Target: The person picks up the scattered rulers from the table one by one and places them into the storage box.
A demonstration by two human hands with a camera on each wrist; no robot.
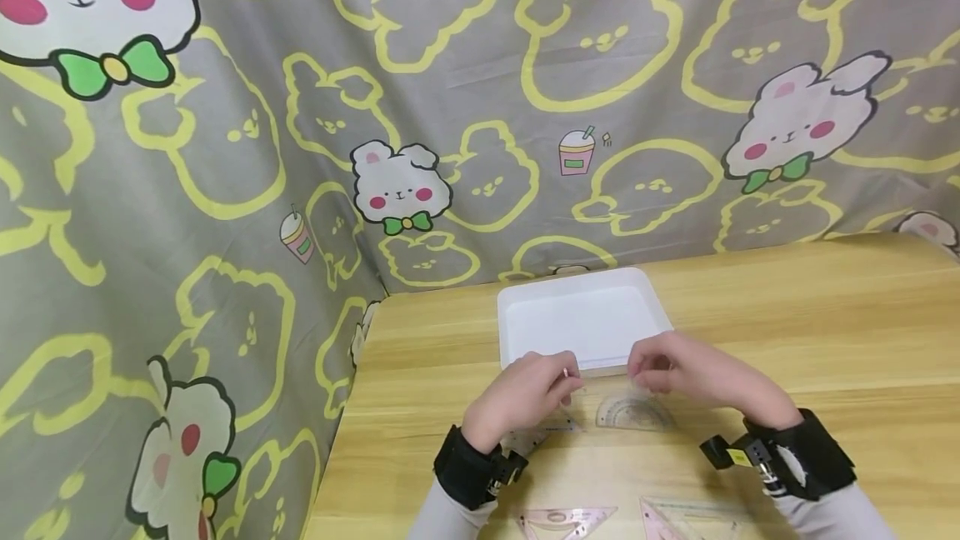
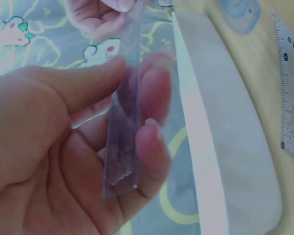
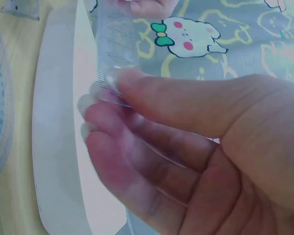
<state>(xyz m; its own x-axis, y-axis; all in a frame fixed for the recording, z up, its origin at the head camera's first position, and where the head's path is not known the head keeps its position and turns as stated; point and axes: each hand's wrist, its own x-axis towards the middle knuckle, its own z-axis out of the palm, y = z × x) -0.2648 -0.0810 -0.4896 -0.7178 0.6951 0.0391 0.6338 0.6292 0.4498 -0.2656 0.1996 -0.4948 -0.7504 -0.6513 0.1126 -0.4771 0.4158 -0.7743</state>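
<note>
A clear plastic ruler [image 2: 121, 147] spans between both hands over the near edge of the white tray [image 1: 585, 319]. My left hand [image 1: 528, 390] pinches one end between thumb and fingers. The other end [image 3: 118, 54] is pinched by my right hand [image 1: 693, 369] with thumb against curled fingers. In the head view the see-through ruler shows only faintly. On the table just below the hands lie a clear protractor [image 1: 633, 413] and a clear set square [image 1: 566, 423], the latter partly hidden behind the left hand and wrist.
Two pinkish clear set squares, one at the left [image 1: 570, 515] and one at the right [image 1: 656, 519], lie near the bottom of the head view. The wooden table [image 1: 847, 315] meets a patterned grey curtain [image 1: 465, 90] behind the tray and on the left.
</note>
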